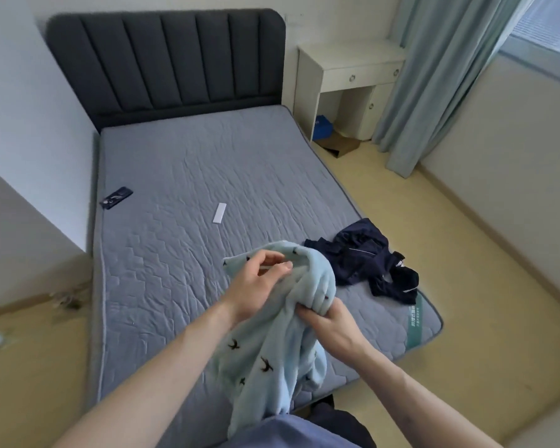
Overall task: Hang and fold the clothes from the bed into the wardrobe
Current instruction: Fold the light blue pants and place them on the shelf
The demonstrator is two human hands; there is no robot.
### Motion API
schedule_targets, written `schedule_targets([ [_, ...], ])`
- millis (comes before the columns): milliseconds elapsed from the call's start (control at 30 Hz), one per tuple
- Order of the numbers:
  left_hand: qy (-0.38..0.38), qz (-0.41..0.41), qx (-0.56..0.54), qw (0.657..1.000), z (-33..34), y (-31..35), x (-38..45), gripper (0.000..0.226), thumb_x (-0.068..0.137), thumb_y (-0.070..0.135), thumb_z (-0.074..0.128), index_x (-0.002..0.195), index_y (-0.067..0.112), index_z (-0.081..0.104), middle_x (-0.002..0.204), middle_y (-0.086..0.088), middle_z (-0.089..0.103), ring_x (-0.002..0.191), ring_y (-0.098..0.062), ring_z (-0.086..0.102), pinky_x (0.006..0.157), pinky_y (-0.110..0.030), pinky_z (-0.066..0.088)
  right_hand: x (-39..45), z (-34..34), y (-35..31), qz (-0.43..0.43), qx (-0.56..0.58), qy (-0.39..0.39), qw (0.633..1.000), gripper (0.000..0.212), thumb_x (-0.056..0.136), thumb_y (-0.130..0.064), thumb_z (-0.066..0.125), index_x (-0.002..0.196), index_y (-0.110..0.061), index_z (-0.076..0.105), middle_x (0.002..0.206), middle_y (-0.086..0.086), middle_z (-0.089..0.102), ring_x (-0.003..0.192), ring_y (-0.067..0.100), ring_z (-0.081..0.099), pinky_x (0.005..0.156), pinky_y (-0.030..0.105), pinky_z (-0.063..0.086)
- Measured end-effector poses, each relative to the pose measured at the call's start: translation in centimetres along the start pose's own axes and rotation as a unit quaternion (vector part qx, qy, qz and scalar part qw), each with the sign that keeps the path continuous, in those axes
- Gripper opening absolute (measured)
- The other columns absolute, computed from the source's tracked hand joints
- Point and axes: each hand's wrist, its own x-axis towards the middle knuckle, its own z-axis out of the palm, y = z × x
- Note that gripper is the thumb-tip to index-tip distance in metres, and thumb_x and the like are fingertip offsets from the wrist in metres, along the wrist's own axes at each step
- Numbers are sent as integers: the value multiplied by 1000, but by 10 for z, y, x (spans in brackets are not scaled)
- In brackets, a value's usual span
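Bedroom, bare grey mattress (pixel 181 176) underfoot of the work. Left hand (pixel 256 286) pinches the light-blue garment (pixel 272 344) at its top edge; right hand (pixel 330 324) grips a bunched fold just beside — long axis hangs down toward the person. Navy clothes (pixel 366 257) lie beyond, nearer the right hand.

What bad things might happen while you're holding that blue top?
The blue top is bunched between the left hand and right hand, its lower end dangling, so it might slip or fold crooked. The navy clothes lie at the mattress edge and could slide off. The phone near the other edge could get knocked down.
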Motion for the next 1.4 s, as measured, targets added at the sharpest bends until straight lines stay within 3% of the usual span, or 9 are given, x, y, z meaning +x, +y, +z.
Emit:
schedule_targets([
  [200,-126,-83,137,979,-30,-103,-68,71,65,71,84,126,48,55,124,31,63,115,11,59,92,-12,48,10,1,-34,18,153,-13,988,19,101,-34,63,105,-24,78,109,5,78,104,19,74,81,28,61],
  [433,-3,-137,247,959,-26,-129,-63,25,95,52,59,115,37,57,120,19,61,120,-8,55,100,-29,44,31,6,-62,68,199,14,978,35,95,-41,69,110,-10,74,103,9,79,98,25,76,79,40,62],
  [633,-122,-107,283,945,-20,-140,-73,108,61,56,78,152,41,22,136,29,32,129,1,37,108,-20,35,37,-3,-75,112,289,-14,951,46,94,-44,69,117,-5,69,109,14,77,101,29,76,79,39,63],
  [767,-9,-64,189,980,-13,-127,-71,41,84,30,69,124,35,64,122,19,68,117,-4,62,102,-31,51,41,-18,-74,108,309,-35,944,53,92,-47,71,122,-3,66,115,16,75,107,29,74,78,36,63],
  [933,87,52,69,992,-24,-66,-71,29,87,46,59,89,18,68,83,0,70,79,-9,64,77,-37,54,37,-51,-45,139,110,-24,984,45,94,-44,69,124,-10,66,118,12,75,99,22,75,83,35,59],
  [1033,116,70,55,989,-30,-36,-62,38,92,46,53,78,11,59,72,-6,60,70,-9,56,68,-39,50,17,-46,-20,166,-49,-43,984,77,88,-48,75,150,-17,43,146,6,54,119,21,63,92,35,56],
  [1167,137,-11,-47,989,-6,-23,-50,29,90,31,58,82,4,65,77,-1,65,77,-13,60,76,-35,50,-21,-7,-25,101,-131,-203,965,98,59,-74,84,144,-43,45,137,-19,56,114,1,64,94,30,57],
  [1267,156,-102,-152,971,7,-25,-47,15,87,19,67,73,17,63,73,-5,63,73,-19,63,65,-33,52,-35,24,-24,113,-159,-199,960,107,50,-77,86,140,-37,44,130,-16,59,113,3,63,91,25,56],
  [1400,171,-128,-141,967,-2,-27,-41,42,76,3,72,51,25,45,57,2,52,52,-12,53,49,-24,44,-33,44,-11,102,-190,-137,967,56,65,-50,78,112,-28,55,105,-6,70,94,9,67,80,30,59],
])
